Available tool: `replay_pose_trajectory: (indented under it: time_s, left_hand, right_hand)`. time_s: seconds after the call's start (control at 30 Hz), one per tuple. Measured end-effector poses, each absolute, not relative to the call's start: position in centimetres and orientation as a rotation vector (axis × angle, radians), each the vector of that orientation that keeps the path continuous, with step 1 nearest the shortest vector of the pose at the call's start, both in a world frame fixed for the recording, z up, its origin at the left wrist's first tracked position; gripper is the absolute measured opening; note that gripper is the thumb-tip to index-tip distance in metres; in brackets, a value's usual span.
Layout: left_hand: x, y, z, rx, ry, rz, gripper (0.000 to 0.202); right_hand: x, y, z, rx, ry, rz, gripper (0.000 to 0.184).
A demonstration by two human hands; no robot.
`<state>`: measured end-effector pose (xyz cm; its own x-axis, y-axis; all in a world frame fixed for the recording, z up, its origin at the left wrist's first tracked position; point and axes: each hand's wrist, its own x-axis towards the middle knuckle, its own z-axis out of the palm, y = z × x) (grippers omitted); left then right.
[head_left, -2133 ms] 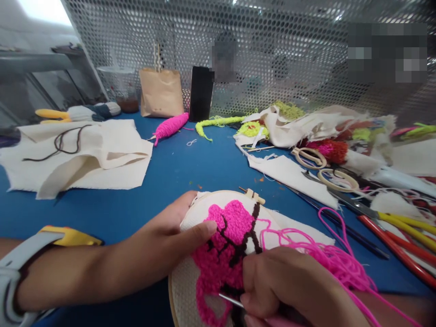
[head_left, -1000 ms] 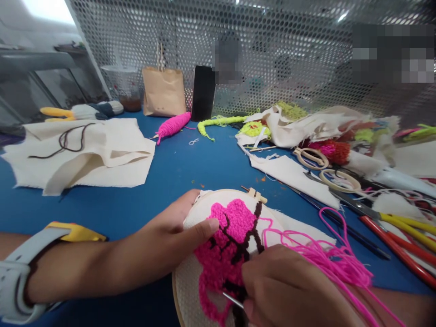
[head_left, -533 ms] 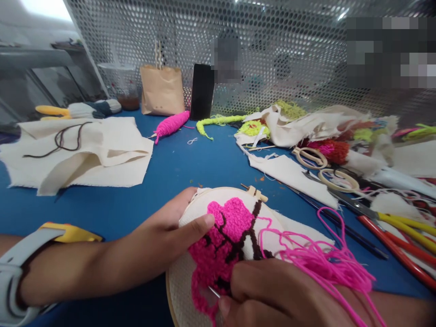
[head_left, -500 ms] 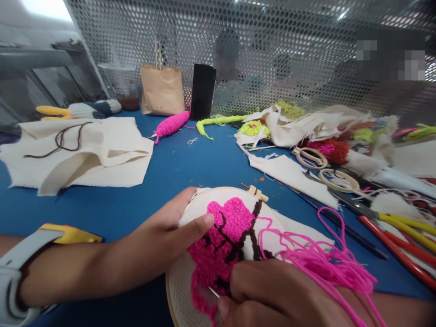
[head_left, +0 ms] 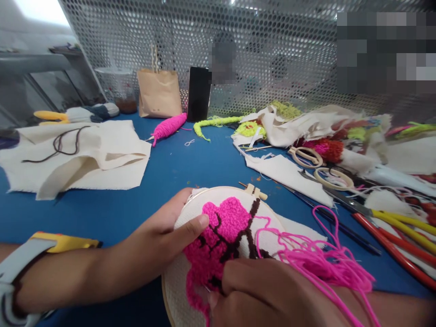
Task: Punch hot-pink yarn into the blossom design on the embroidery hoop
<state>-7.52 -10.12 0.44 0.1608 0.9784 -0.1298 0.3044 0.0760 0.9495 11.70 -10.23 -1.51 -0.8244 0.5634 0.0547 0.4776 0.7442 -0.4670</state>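
Observation:
A round wooden embroidery hoop holds cream cloth with raised pink stitching and dark brown branching lines. My left hand grips its left edge, thumb on top by the pink patch and fingers hidden beneath. Over the lower part of the hoop, my right hand is closed around a punch needle. Only its thin metal tip shows, against the cloth inside a pink outline; the handle is hidden. Loose pink yarn lies in a tangle to the right, partly over my right forearm.
Scissors with yellow handles and red-handled ones lie at right, near small hoops and cloth scraps. Cream cloth lies at left. Behind stand a paper bag, a phone and a pink yarn skein.
The view has shifted slightly, so the hoop and both hands appear a little further left. The needle's metal tip shows less than before. Both hands keep their hold.

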Motion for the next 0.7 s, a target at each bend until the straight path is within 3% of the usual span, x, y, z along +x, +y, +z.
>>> replay_pose_trajectory:
  time_s: [0.1, 0.23, 0.33, 0.47, 0.57, 0.7]
  left_hand:
    - [-7.4, -10.4, 0.4, 1.446, 1.369, 0.839, 0.044]
    - [-7.5, -10.5, 0.3, 1.385, 1.451, 0.848, 0.052]
    - [-7.4, -10.1, 0.8, 1.327, 1.476, 0.804, 0.054]
    - [-7.4, -9.8, 1.2, 1.215, 1.316, 0.784, 0.049]
    - [-7.6, -9.9, 0.8, 1.108, 1.292, 0.766, 0.059]
    - [-7.9, -10.0, 0.1, 1.089, 1.285, 0.809, 0.065]
  right_hand:
    - [10.8, -9.8, -1.6, -0.576, -2.758, 0.338, 0.016]
    - [10.5, -8.9, -0.6, -0.369, -2.744, 0.240, 0.023]
    - [10.7, -8.3, -0.3, -0.352, -2.780, 0.282, 0.027]
    - [11.2, -8.2, -1.1, -0.418, -2.878, 0.455, 0.013]
    - [11.4, -8.3, -1.7, -0.473, -2.796, 0.636, 0.006]
    - [11.1, -8.0, -0.4, -0.473, -2.791, 0.775, 0.012]
